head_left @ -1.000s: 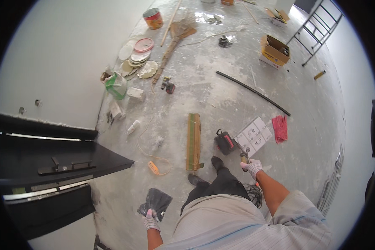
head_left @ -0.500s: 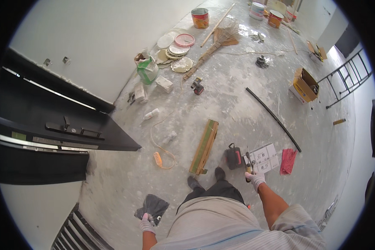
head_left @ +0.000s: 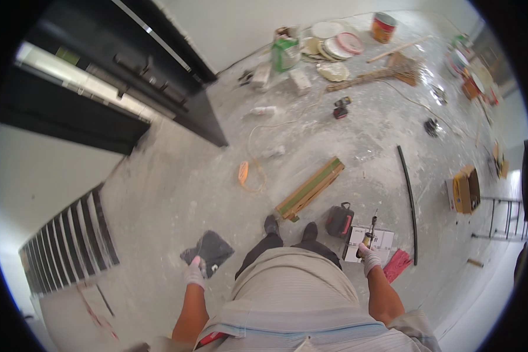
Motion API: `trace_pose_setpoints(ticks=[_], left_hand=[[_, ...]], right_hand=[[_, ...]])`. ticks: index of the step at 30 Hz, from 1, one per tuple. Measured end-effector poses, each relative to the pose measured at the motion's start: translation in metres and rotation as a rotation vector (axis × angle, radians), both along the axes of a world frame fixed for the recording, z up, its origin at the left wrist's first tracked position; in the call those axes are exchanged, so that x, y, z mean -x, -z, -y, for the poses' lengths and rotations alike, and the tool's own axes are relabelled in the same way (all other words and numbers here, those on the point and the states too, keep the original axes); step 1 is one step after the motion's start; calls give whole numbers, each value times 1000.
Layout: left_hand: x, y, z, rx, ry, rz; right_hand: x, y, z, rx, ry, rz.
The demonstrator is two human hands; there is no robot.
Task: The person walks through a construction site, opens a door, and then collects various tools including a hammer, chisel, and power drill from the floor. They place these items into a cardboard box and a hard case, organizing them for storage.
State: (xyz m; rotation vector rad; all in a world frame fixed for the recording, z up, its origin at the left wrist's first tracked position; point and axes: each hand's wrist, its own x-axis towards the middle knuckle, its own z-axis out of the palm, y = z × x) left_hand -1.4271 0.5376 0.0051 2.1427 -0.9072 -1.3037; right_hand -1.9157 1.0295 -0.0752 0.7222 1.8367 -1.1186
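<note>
My left hand (head_left: 195, 271), in a pale knit glove, grips the near edge of a dark plastic bag (head_left: 210, 251). Small white bits show where its fingers meet the bag. Gloved too, my right hand (head_left: 368, 258) is closed round a slim tool with a yellowish-brown body and dark shaft (head_left: 369, 233); its exact kind is unclear. Below that tool lies a white printed carton (head_left: 383, 239) on the floor. A black tool case with red trim (head_left: 339, 221) stands beside the carton. Red cloth or netting (head_left: 398, 264) lies close to my right wrist.
Ahead lies a long cardboard strip pack (head_left: 311, 188). An orange power strip (head_left: 243, 173) trails a cord. A cordless drill (head_left: 341, 108), broom (head_left: 364, 77) and black pipe (head_left: 407, 205) lie farther off. A dark door (head_left: 193, 111) juts out left; a ladder (head_left: 498, 220) is right.
My view has swung left, showing more of the slatted black piece. Both hands still hold the same things; the tool in my right hand now stands over the carton.
</note>
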Motion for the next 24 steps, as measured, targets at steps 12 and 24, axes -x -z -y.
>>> trace_pose_setpoints(ticks=[12, 24], left_hand=[[4, 0, -43, 80, -474, -384], [-29, 34, -113, 6, -915, -347]], right_hand=[[53, -16, 35, -62, -189, 45], [177, 26, 155, 77, -437, 3]])
